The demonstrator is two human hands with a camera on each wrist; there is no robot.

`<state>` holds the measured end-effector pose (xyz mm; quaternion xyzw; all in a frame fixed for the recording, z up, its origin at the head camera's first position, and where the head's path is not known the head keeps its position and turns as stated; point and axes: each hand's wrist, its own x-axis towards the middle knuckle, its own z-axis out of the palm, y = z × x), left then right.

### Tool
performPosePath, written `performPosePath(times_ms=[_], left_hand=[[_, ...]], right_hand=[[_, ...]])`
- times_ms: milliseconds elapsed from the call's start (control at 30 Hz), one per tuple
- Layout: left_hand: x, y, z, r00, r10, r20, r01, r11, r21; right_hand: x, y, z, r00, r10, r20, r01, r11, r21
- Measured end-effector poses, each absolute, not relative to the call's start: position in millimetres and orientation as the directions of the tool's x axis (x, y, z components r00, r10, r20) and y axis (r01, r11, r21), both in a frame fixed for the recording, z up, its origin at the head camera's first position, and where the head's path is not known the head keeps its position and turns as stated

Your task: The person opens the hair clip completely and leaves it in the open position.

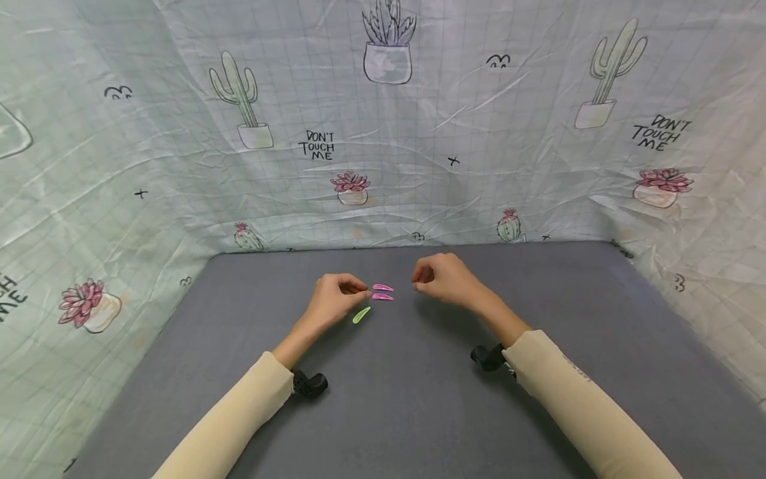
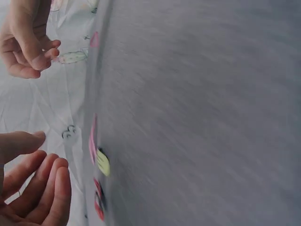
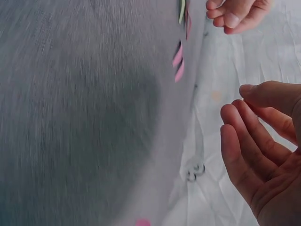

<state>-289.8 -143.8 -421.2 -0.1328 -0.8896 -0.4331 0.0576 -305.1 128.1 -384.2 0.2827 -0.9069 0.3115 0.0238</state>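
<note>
Two pink snap hair clips, an upper one and a lower one, lie side by side on the grey table. Just below them a yellow-green hair clip lies at a slant. My left hand hovers left of the pink clips, its fingertips near their ends. Thumb and relaxed fingers stand apart in the left wrist view, with nothing between them. Right of the clips, my right hand is raised above the table, fingers loosely bent. The right wrist view shows a gap between its thumb and fingers.
Red clips lie beyond the yellow-green one in the left wrist view. Another pink piece shows at the right wrist view's bottom edge. A cactus-print curtain stands behind the table.
</note>
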Motion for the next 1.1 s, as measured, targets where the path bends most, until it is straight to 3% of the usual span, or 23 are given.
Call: performPosePath(times_ms=[400,667,1100], left_hand=[[-270.6,-175.1,-430.3,-0.977,0.184,0.110,0.208,0.689,0.694],[-270.0,-172.0,-432.9,-0.974,0.192,0.119,0.222,0.710,0.668],[-269.3,-168.7,-433.0,-0.968,0.214,0.134,0.251,0.755,0.606]], right_hand=[[-308.4,87.6,-402.7,-0.806,-0.575,0.138,-0.543,0.626,-0.559],[-313.8,62.5,-407.5,-0.787,-0.615,0.039,-0.530,0.643,-0.553],[-318.5,36.0,-413.0,-0.789,-0.611,-0.064,-0.535,0.734,-0.418]])
